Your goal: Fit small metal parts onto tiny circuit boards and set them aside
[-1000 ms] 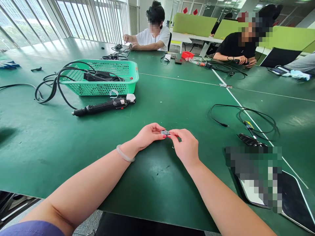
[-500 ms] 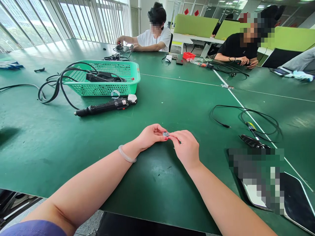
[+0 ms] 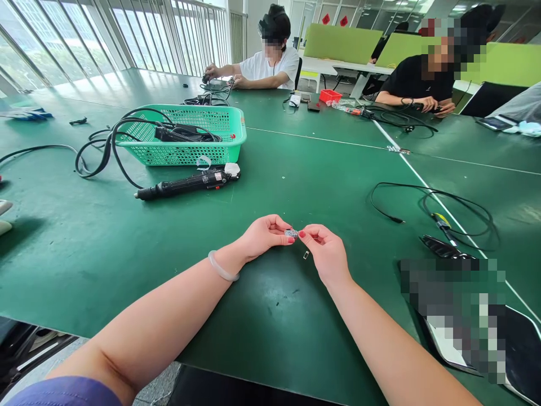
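Above the green table [image 3: 253,316], my left hand [image 3: 264,237] pinches a small grey, patterned part [image 3: 291,233] between thumb and fingers. It is too small to tell its exact kind. My right hand [image 3: 327,251] is closed, its thumb and fingertip at the right end of that part. Just below the right fingers, a tiny rectangular metal frame [image 3: 306,255] lies on the table.
A green basket [image 3: 190,152] holds black cables, with a black electric screwdriver [image 3: 186,184] before it. To the right lie a coiled black cable [image 3: 456,206] and a tablet-like device [image 3: 524,344]. Two people sit across the table.
The view has shifted slightly, so most things appear further right. My right fingers have altered their grip at the part's end. The tiny metal frame now shows beside my right hand.
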Action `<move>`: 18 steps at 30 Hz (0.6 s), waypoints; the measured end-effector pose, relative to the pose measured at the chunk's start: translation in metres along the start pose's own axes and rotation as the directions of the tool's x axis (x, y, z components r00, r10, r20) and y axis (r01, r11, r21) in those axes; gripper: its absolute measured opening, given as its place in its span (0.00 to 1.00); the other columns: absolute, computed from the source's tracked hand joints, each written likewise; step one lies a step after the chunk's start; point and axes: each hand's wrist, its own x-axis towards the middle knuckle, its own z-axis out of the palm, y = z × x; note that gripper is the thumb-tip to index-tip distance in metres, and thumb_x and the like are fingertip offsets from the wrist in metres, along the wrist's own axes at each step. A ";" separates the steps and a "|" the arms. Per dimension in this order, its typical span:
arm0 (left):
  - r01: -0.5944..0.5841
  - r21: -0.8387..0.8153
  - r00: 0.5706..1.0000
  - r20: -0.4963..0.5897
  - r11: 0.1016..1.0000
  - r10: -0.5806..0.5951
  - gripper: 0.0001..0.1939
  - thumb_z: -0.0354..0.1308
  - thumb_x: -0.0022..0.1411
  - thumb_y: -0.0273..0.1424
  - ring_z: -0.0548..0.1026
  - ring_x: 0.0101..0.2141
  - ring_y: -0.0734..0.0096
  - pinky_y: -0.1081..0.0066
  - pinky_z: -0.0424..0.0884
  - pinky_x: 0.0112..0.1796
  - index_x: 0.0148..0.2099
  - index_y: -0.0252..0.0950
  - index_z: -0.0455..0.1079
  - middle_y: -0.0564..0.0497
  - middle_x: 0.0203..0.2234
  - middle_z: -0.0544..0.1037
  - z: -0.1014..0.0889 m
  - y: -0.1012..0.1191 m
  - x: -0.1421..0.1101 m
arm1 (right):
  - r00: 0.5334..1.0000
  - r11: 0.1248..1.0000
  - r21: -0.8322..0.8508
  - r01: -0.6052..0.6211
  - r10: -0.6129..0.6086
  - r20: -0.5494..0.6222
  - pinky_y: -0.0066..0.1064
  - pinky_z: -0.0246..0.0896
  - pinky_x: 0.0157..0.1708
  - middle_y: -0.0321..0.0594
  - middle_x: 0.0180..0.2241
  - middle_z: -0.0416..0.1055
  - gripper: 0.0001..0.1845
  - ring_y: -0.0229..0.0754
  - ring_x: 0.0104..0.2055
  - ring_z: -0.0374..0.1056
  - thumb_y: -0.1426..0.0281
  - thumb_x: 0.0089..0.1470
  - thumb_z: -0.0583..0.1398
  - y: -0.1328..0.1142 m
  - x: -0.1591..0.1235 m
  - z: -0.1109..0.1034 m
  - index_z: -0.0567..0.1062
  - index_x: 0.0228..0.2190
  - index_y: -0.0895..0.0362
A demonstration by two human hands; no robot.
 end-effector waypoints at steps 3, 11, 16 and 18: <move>-0.007 0.005 1.000 0.005 1.000 0.007 0.16 0.69 0.42 0.22 0.77 0.32 0.75 0.67 0.70 0.41 0.31 0.30 0.65 0.48 0.30 0.79 0.000 0.000 0.000 | 1.000 1.000 0.017 0.014 -0.014 0.001 0.30 0.61 0.27 0.37 0.31 0.69 0.11 0.36 0.29 0.64 0.61 0.46 0.64 0.001 0.000 0.000 0.75 0.23 0.55; -0.011 -0.034 1.000 0.007 0.999 0.011 0.17 0.71 0.40 0.24 0.77 0.30 0.75 0.68 0.71 0.39 0.30 0.29 0.65 0.49 0.28 0.79 0.000 0.001 0.002 | 0.903 0.825 -0.409 0.390 -0.429 -0.003 0.33 0.63 0.34 0.37 0.31 0.72 0.04 0.40 0.34 0.67 0.69 0.50 0.62 -0.008 -0.004 -0.003 0.77 0.25 0.53; -0.004 -0.040 1.000 0.020 0.999 0.005 0.17 0.71 0.40 0.23 0.76 0.30 0.75 0.66 0.71 0.40 0.31 0.29 0.66 0.50 0.28 0.79 0.000 0.001 0.001 | 0.773 0.602 -0.569 0.560 -0.626 0.098 0.34 0.64 0.36 0.37 0.31 0.74 0.04 0.40 0.34 0.66 0.70 0.52 0.62 -0.008 -0.004 -0.007 0.76 0.26 0.53; -0.006 -0.028 1.000 0.021 1.000 0.006 0.17 0.70 0.40 0.23 0.76 0.30 0.75 0.66 0.71 0.40 0.31 0.29 0.66 0.50 0.29 0.79 -0.001 0.000 0.001 | 0.746 0.546 -0.600 0.585 -0.652 0.133 0.34 0.63 0.35 0.37 0.30 0.75 0.04 0.40 0.33 0.66 0.70 0.52 0.62 -0.008 -0.004 -0.008 0.76 0.26 0.54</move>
